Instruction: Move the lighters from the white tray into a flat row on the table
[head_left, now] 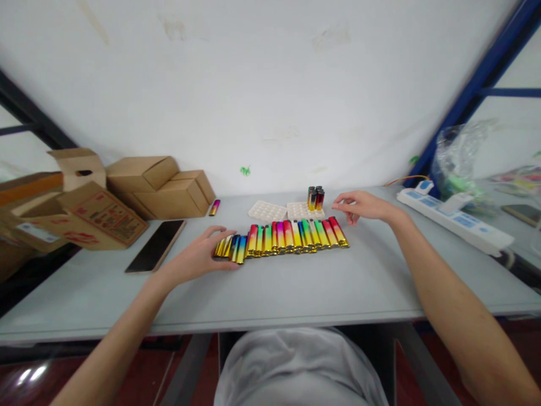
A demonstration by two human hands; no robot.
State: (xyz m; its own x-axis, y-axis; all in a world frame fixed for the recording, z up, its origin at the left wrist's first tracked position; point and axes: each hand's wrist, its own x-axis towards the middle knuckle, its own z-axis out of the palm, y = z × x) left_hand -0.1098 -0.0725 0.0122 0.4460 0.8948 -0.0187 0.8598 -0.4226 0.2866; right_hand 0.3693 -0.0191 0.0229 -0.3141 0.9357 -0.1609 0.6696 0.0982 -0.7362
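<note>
A row of several colourful lighters (287,237) with gold ends lies side by side on the grey table (296,287). My left hand (200,256) rests at the row's left end, fingers curled against the yellow lighters there. My right hand (359,206) hovers just past the row's right end, fingers loosely bent, holding nothing that I can see. Behind the row lie two white trays (274,211) with round holes, and a few lighters (315,198) stand upright in the right one.
Cardboard boxes (127,194) are stacked at the back left, with a dark phone (155,246) in front and a single pink lighter (214,207) beside them. A white power strip (452,217) and a clear plastic bag (460,152) sit at the right.
</note>
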